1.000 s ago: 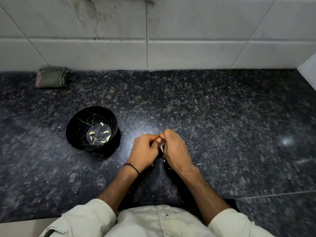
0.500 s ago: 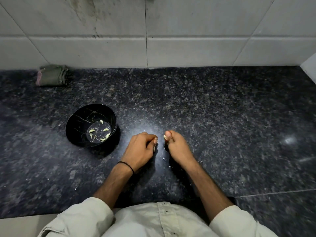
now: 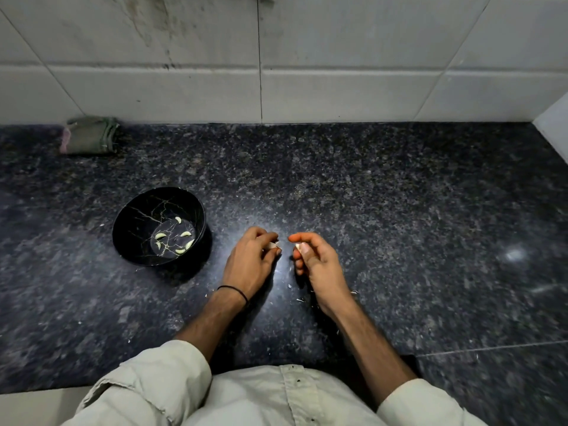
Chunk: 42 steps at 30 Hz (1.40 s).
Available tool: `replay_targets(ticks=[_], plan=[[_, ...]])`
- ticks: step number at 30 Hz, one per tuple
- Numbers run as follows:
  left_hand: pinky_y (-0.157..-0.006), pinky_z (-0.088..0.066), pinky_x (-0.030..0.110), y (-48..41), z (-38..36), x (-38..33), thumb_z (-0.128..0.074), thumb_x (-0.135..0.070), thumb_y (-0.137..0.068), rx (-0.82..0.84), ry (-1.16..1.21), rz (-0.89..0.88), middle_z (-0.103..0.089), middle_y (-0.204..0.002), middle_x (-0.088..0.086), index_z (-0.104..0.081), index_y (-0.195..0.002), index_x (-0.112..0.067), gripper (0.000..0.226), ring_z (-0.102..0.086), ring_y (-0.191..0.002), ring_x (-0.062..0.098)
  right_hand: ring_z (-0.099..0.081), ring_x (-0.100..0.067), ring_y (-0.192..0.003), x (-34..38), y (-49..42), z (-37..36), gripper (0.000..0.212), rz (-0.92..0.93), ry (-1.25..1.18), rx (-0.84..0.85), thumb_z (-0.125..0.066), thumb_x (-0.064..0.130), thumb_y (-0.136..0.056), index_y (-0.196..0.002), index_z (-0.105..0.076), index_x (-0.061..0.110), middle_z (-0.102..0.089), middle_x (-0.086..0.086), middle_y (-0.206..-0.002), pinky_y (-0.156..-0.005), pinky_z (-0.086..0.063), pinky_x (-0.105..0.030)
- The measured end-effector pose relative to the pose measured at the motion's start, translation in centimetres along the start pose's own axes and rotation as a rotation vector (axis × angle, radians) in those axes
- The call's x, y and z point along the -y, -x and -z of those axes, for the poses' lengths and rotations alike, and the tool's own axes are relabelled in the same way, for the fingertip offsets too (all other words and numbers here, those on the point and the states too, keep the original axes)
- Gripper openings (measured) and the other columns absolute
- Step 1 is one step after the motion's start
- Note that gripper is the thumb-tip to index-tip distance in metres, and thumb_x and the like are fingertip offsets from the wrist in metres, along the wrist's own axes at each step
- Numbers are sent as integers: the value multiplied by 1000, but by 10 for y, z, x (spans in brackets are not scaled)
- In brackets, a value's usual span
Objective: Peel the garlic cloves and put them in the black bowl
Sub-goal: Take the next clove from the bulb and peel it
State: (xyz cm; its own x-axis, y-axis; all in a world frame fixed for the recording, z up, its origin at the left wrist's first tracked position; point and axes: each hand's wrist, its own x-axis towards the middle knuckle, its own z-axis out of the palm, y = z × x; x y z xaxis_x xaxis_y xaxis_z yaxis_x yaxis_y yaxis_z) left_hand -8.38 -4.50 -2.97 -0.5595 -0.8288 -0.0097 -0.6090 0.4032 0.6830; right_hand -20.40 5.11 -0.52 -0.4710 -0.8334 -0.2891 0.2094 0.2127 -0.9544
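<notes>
The black bowl stands on the dark granite counter, left of my hands, with several peeled pale garlic cloves on its bottom. My left hand is curled and pinches a small pale garlic piece at its fingertips. A short gap away to the right, my right hand pinches another small whitish bit between thumb and forefinger. Whether each bit is clove or skin I cannot tell.
The granite counter runs back to a white tiled wall. A folded green cloth lies at the back left against the wall. Small flakes of garlic skin are scattered near my wrists.
My hands were joined together over the garlic a second ago; they have since pulled apart, each keeping a small pale piece. The bowl has not moved.
</notes>
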Motion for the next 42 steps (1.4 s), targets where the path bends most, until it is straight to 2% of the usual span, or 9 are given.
replay_targets(ticks=[6, 9, 11, 15, 20, 24, 31, 36, 42], plan=[[-97, -51, 38, 9, -2, 5, -67, -16, -92, -127, 48, -83, -49, -134, -3, -63, -129, -16, 37, -56, -116, 22, -58, -10, -67, 5, 6, 2, 26, 50, -75, 0, -44, -2, -102, -101, -67, 10, -65, -2, -80, -58, -48, -25], [-89, -46, 18, 15, 3, -4, -68, -12, -93, -226, 153, -67, -56, -118, -4, -69, -121, -15, 28, -58, -99, 12, -64, -12, -68, 6, 8, 2, 18, 43, -133, 4, -47, -2, -100, -101, -64, 5, -69, 0, -76, -60, -53, -27], [-81, -49, 17, 21, 5, -16, -70, -15, -92, -180, 330, 16, -66, -105, -6, -74, -112, -16, 20, -61, -86, 5, -65, -14, -66, 7, 8, 1, 15, 40, -158, 0, -51, -2, -99, -100, -64, 5, -70, -2, -75, -60, -54, -29], [-88, -57, 35, 29, -4, -27, -70, -18, -92, 7, 719, 144, -75, -105, 2, -73, -111, -11, 20, -71, -99, 18, -67, -16, -67, 9, 7, -1, 11, 71, -191, -48, -59, -4, -94, -95, -66, 5, -70, -7, -76, -63, -58, -28], [-85, -54, 22, 31, -4, -32, -74, -14, -88, -73, 725, 121, -73, -105, 2, -76, -106, -13, 18, -70, -99, 13, -69, -14, -72, 10, 9, -1, 12, 77, -181, -63, -60, -4, -93, -94, -66, 6, -71, -7, -79, -64, -56, -24], [-78, -50, 13, 32, -4, -36, -74, -4, -86, -152, 696, 77, -72, -99, 5, -78, -99, -10, 15, -68, -93, 10, -69, -15, -70, 11, 10, -2, 17, 79, -78, -86, -58, -2, -95, -87, -65, 10, -71, -2, -75, -65, -58, -27], [-73, -51, 17, 32, -5, -38, -77, -10, -84, -158, 702, 148, -74, -87, 2, -81, -90, -16, 9, -70, -82, 11, -68, -17, -58, 4, 11, 0, 10, 77, 211, -232, -63, 11, -95, -85, -63, 10, -71, -8, -68, -57, -57, -31], [-56, -46, 20, 32, -8, -45, -72, -11, -88, -37, 992, 374, -74, -78, 10, -79, -91, -7, 8, -63, -64, 12, -62, -8, -50, 1, 12, 0, 14, 60, 293, -266, -59, 17, -98, -87, -60, 9, -69, -7, -66, -50, -50, -23], [-59, -44, 22, 35, -11, -52, -68, -8, -89, 29, 1098, 480, -70, -70, 3, -76, -94, -2, 11, -60, -64, 11, -62, -15, -69, -1, 11, 4, 13, 75, 489, -287, -56, 20, -99, -87, -56, 14, -66, 2, -76, -63, -48, -33]])
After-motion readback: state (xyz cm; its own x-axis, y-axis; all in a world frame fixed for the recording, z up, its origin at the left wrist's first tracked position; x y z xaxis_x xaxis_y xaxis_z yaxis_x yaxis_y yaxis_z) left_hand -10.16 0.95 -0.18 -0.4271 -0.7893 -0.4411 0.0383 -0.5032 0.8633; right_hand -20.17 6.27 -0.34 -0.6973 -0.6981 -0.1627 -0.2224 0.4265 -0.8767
